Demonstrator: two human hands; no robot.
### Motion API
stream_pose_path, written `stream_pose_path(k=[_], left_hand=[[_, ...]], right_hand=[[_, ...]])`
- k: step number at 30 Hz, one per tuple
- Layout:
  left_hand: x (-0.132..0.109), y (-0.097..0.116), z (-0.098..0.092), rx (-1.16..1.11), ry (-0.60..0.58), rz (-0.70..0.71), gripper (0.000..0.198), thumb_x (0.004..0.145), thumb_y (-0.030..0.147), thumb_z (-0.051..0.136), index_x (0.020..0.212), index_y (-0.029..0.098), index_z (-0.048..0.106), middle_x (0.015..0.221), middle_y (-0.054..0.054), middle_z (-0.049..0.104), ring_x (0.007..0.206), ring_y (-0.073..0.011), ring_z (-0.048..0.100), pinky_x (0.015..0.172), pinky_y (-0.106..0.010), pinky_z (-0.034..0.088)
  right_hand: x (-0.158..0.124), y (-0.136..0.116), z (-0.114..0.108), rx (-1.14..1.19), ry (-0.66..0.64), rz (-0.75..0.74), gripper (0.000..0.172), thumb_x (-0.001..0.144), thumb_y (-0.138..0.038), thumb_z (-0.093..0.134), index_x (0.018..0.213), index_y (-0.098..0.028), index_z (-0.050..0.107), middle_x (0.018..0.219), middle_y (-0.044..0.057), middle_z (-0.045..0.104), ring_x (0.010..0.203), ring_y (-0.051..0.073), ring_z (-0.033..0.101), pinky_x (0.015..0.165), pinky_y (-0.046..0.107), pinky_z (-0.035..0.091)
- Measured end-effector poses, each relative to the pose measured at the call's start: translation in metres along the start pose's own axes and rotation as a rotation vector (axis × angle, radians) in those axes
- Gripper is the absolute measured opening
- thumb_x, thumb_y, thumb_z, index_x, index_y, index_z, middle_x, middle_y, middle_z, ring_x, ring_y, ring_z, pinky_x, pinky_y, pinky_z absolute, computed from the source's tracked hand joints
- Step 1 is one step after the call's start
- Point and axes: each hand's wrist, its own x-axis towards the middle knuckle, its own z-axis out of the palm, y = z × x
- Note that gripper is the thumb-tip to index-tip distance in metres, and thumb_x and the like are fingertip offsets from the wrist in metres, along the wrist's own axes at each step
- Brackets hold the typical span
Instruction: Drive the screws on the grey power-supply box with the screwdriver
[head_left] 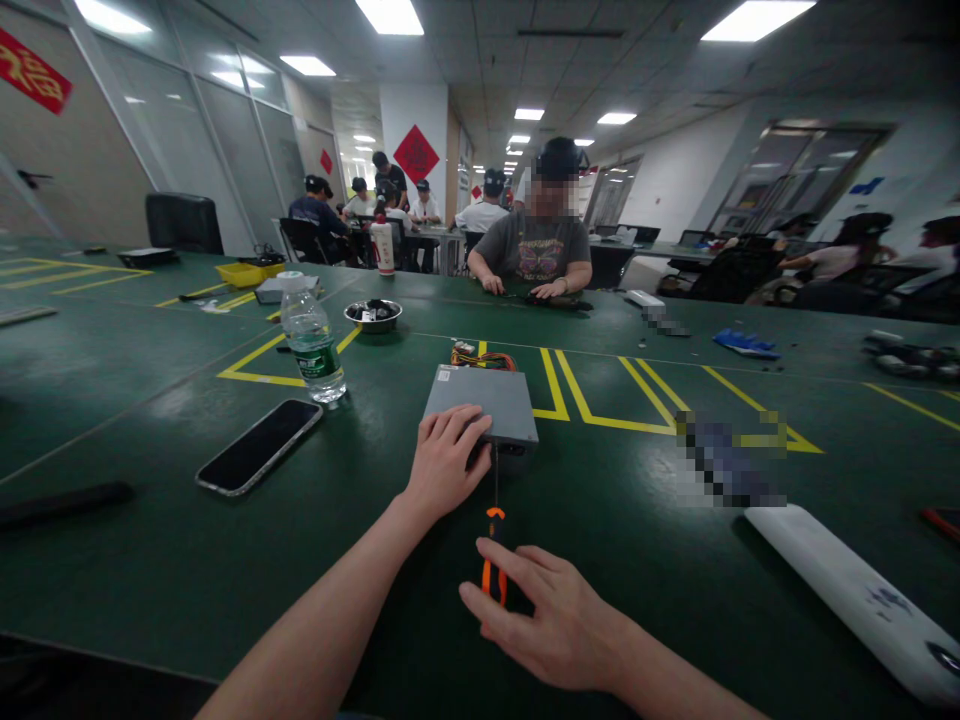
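A grey metal computer power supply [504, 393] lies flat on the green table in front of me, its bundle of coloured cables at the far side. My left hand [455, 450] holds it at the near left corner, fingers over the top and thumb by the near face. In my right hand [551, 610] is a screwdriver [493, 530] with an orange and black handle, held loosely between thumb and fingers. Its thin shaft points away from me to the near face of the power supply. Where the tip meets the case is too small to make out.
A phone [259, 447] and a water bottle [313, 345] stand left of the power supply. Behind them is a metal bowl [373, 316] of dark parts. A long white device [847, 590] lies at right. Across the table sits a person [531, 250].
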Motion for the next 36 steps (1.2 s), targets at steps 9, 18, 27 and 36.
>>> stream_pose_path(k=[9, 18, 27, 36], left_hand=[[0.000, 0.001, -0.001, -0.006, -0.013, -0.016, 0.029, 0.083, 0.026, 0.051, 0.112, 0.024, 0.055, 0.120, -0.005, 0.058, 0.114, -0.0219, 0.048, 0.094, -0.039, 0.033], [0.000, 0.000, 0.001, -0.005, -0.027, -0.031, 0.029, 0.084, 0.028, 0.051, 0.112, 0.024, 0.054, 0.121, -0.004, 0.057, 0.115, -0.0209, 0.047, 0.095, -0.039, 0.031], [0.001, 0.001, 0.002, -0.010, -0.009, -0.034, 0.027, 0.083, 0.029, 0.053, 0.110, 0.024, 0.055, 0.119, -0.005, 0.058, 0.113, -0.0220, 0.048, 0.094, -0.040, 0.031], [0.000, 0.001, 0.001, 0.006, -0.014, -0.032, 0.027, 0.083, 0.029, 0.053, 0.109, 0.024, 0.054, 0.119, -0.004, 0.058, 0.112, -0.0215, 0.049, 0.093, -0.039, 0.032]], right_hand=[[-0.001, -0.001, 0.008, -0.024, 0.131, -0.018, 0.007, 0.085, -0.019, 0.054, 0.082, -0.014, 0.057, 0.098, 0.014, 0.066, 0.062, 0.013, 0.060, 0.061, 0.028, 0.048], [0.008, -0.002, 0.000, 0.040, 0.096, 0.002, 0.024, 0.089, -0.025, 0.046, 0.106, -0.011, 0.056, 0.096, 0.015, 0.065, 0.087, 0.020, 0.064, 0.070, 0.031, 0.051], [0.005, -0.003, 0.005, 0.080, 0.145, 0.068, 0.024, 0.091, -0.031, 0.046, 0.097, -0.010, 0.054, 0.100, 0.017, 0.065, 0.084, 0.018, 0.064, 0.070, 0.029, 0.051], [0.003, -0.003, 0.004, 0.055, 0.173, 0.034, 0.017, 0.088, -0.025, 0.051, 0.093, -0.010, 0.056, 0.094, 0.015, 0.066, 0.072, 0.016, 0.064, 0.062, 0.028, 0.050]])
